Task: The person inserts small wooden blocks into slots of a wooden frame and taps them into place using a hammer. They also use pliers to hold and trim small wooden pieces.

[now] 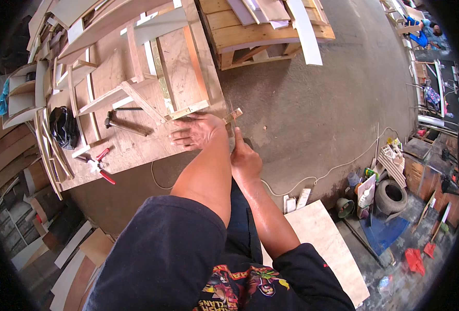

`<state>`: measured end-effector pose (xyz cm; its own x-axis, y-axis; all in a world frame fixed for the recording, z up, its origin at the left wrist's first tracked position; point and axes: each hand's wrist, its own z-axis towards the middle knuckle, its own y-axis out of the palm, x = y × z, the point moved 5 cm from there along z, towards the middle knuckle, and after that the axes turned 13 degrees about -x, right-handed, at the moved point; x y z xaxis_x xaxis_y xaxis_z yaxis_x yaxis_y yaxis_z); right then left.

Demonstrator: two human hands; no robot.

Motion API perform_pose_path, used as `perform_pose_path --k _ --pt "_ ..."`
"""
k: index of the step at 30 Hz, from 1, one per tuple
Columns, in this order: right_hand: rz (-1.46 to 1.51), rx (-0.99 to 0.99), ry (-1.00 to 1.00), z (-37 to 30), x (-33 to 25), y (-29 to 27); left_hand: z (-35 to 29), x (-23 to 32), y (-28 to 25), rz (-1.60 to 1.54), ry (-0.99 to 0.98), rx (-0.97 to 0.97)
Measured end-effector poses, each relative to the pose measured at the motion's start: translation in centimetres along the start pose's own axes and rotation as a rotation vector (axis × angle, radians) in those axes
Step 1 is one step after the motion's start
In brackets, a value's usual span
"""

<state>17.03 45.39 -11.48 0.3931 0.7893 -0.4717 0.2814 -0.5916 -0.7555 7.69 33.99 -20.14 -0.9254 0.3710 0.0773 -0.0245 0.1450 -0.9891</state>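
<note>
Jutting past the corner of the desk (136,147), a short wooden piece (233,115) shows just beyond the left wrist. It looks light and stiff, and probably dry enough not to slip, though its narrow end might splinter; the long sides seem the better place to take hold.

The left hand (198,132) lies palm down at the desk's edge, fingers spread and pointing left, its forearm slanting up to the right out of a dark sleeve (162,238). The right hand (246,161) is off the edge, nearer the body than the piece, index finger stretched toward it and the others curled; whether they grip anything cannot be told. That forearm leans up and to the left, the wrist nearly straight.

Left of the hands, red-handled pliers (95,165) lie by the desk's front edge. Beyond them rest a hammer (128,127), tilted across the surface, and a black plastic bag (65,127). Past the left hand stretches a light wooden frame (142,102). Farther off, a plank-topped second desk (255,35) carries loose boards (306,33).
</note>
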Motion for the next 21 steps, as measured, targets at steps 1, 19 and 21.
perform_pose_path --k 1,19,21 --pt "0.003 -0.018 -0.005 0.0 -0.3 -0.1 0.1 0.0 0.0 0.002 0.0 0.0" --pt "0.02 -0.088 -0.017 0.1 -0.8 -0.8 0.0 -0.3 0.4 0.043 -0.035 -0.073" --pt "0.056 -0.044 -0.035 0.1 -0.6 -0.5 0.0 -0.3 0.4 0.038 -0.026 -0.067"
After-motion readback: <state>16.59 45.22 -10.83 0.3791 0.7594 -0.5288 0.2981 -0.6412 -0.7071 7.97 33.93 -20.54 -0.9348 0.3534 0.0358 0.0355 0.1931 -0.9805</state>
